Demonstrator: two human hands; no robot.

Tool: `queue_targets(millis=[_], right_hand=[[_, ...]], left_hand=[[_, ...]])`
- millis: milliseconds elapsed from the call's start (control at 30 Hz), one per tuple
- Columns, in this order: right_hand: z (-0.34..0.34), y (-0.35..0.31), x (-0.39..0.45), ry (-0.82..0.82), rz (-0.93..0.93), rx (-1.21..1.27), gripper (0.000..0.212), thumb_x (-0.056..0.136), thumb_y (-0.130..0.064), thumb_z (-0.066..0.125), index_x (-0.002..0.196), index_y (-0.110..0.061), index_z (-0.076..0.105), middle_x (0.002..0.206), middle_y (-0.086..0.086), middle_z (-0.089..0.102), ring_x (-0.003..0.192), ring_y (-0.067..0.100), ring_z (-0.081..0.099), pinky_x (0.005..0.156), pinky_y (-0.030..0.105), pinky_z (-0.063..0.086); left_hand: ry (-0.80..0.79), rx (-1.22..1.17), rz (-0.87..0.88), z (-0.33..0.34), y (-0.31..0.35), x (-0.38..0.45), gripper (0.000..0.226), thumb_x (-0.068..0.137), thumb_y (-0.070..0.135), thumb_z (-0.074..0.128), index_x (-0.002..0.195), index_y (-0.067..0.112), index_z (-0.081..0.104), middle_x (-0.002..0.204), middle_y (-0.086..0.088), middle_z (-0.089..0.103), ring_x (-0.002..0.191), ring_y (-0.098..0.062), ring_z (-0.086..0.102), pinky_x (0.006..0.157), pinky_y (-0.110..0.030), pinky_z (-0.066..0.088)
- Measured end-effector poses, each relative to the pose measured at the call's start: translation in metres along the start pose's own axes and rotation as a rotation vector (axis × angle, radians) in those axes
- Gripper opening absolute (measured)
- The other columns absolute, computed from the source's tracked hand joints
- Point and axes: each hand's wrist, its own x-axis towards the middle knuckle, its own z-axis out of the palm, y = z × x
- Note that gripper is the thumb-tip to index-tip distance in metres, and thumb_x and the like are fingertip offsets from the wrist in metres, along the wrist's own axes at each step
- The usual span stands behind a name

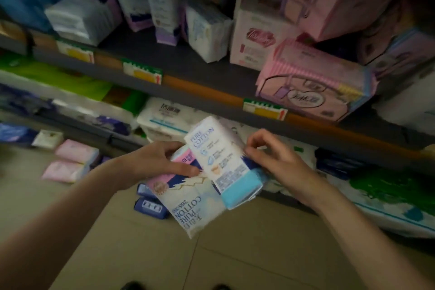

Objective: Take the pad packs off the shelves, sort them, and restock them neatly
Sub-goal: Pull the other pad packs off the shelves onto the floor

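1. A beige tiled floor [235,254] is seen below, and dark grey shelves [188,63] with orange edge strips and green-and-yellow price tags [142,73] run across the view.
2. At far left, pink packs [75,150] lie flat on the floor, and dark blue packs [150,207] lie on the floor near the foot of the shelving.
3. On the upper shelf, white packs [207,28] are stood unevenly at left and centre; pink packs and boxes [315,85] are piled crookedly at right, one overhanging the shelf edge.
4. The lower shelf is filled with green, white and blue packs [162,115], blurred and hard to tell apart.
5. The left hand [162,162] is curled round a white pack marked PURE COTTON with a pink corner [195,207], the thumb laid across its front; the pack is held tilted in front of the lower shelf, its lower end pointing at the floor.
6. A second white pack with a light-blue end [226,162] is laid over the first, touching it, and is pinched at its right edge by the curled fingers of the right hand [280,165].
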Motion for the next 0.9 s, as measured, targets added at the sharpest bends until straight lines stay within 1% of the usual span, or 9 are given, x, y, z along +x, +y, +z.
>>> queue_targets(millis=[100, 167, 233, 333, 433, 533, 633, 733, 900], right_hand=[[0.013, 0.023, 0.012, -0.265, 0.159, 0.089, 0.079, 0.065, -0.027, 0.074, 0.127, -0.052, 0.033, 0.129, -0.014, 0.043, 0.11, 0.013, 0.058, 0.088, 0.034, 0.053], [0.027, 0.05, 0.022, -0.428, 0.196, 0.112, 0.102, 0.062, -0.014, 0.081, 0.137, -0.051, 0.023, 0.137, -0.013, 0.041, 0.116, 0.006, 0.054, 0.094, 0.031, 0.05], [0.044, 0.086, 0.028, -0.5, 0.213, 0.08, 0.095, 0.059, -0.01, 0.085, 0.133, -0.043, 0.037, 0.129, -0.008, 0.05, 0.112, 0.006, 0.057, 0.09, 0.032, 0.052], [0.063, 0.151, 0.035, -0.394, 0.233, -0.012, 0.063, 0.06, -0.015, 0.088, 0.11, -0.026, 0.05, 0.113, 0.0, 0.056, 0.1, 0.011, 0.061, 0.078, 0.031, 0.056], [0.071, 0.225, 0.047, -0.233, 0.263, -0.195, 0.048, 0.066, -0.021, 0.084, 0.099, -0.017, 0.049, 0.108, 0.006, 0.058, 0.098, 0.022, 0.062, 0.075, 0.04, 0.056], [0.082, 0.311, 0.079, -0.1, 0.19, -0.533, 0.039, 0.068, -0.025, 0.082, 0.086, -0.026, 0.047, 0.104, -0.002, 0.055, 0.094, 0.021, 0.059, 0.07, 0.034, 0.05], [0.097, 0.387, 0.118, 0.022, 0.177, -0.783, 0.036, 0.078, -0.026, 0.074, 0.095, -0.027, 0.043, 0.112, -0.005, 0.041, 0.092, 0.013, 0.052, 0.069, 0.023, 0.048], [0.112, 0.446, 0.152, 0.187, 0.141, -0.88, 0.033, 0.083, -0.025, 0.068, 0.106, -0.022, 0.044, 0.122, 0.001, 0.036, 0.101, 0.015, 0.047, 0.075, 0.023, 0.048], [0.136, 0.505, 0.196, 0.242, 0.056, -0.904, 0.026, 0.089, -0.021, 0.059, 0.111, -0.017, 0.045, 0.129, 0.006, 0.034, 0.112, 0.021, 0.044, 0.082, 0.033, 0.052]], left_hand=[[0.007, 0.083, -0.01, -0.011, -0.022, 0.004, 0.046, 0.056, 0.03, 0.081, 0.098, 0.023, 0.064, 0.086, 0.006, 0.074, 0.076, -0.016, 0.072, 0.065, -0.026, 0.058], [-0.059, 0.178, -0.032, -0.016, -0.039, 0.017, 0.033, 0.067, 0.022, 0.08, 0.095, 0.029, 0.063, 0.082, 0.012, 0.073, 0.072, -0.008, 0.07, 0.061, -0.019, 0.055], [-0.14, 0.33, -0.081, -0.011, -0.063, 0.037, 0.034, 0.071, 0.024, 0.079, 0.094, 0.037, 0.058, 0.09, 0.014, 0.07, 0.078, -0.005, 0.068, 0.067, -0.018, 0.054], [-0.156, 0.551, -0.152, 0.006, -0.114, 0.083, 0.04, 0.073, 0.028, 0.077, 0.105, 0.032, 0.053, 0.11, 0.008, 0.061, 0.092, -0.01, 0.06, 0.078, -0.02, 0.048], [0.038, 0.789, -0.152, 0.02, -0.161, 0.129, 0.071, 0.072, 0.037, 0.078, 0.132, 0.02, 0.044, 0.121, -0.001, 0.057, 0.098, -0.015, 0.053, 0.081, -0.022, 0.038], [0.192, 0.871, -0.049, 0.032, -0.22, 0.192, 0.081, 0.068, 0.036, 0.081, 0.136, 0.019, 0.041, 0.131, -0.006, 0.054, 0.114, -0.024, 0.052, 0.092, -0.03, 0.038], [0.164, 0.938, 0.068, 0.048, -0.275, 0.257, 0.082, 0.069, 0.028, 0.08, 0.138, 0.018, 0.037, 0.137, -0.007, 0.047, 0.124, -0.028, 0.045, 0.102, -0.042, 0.036], [0.1, 1.096, 0.057, 0.061, -0.313, 0.305, 0.081, 0.078, 0.029, 0.073, 0.143, 0.023, 0.026, 0.146, -0.002, 0.035, 0.136, -0.027, 0.029, 0.108, -0.053, 0.028], [0.298, 1.333, 0.078, 0.075, -0.369, 0.355, 0.077, 0.088, 0.019, 0.061, 0.148, 0.025, 0.012, 0.153, -0.001, 0.018, 0.142, -0.029, 0.013, 0.111, -0.053, 0.02]])
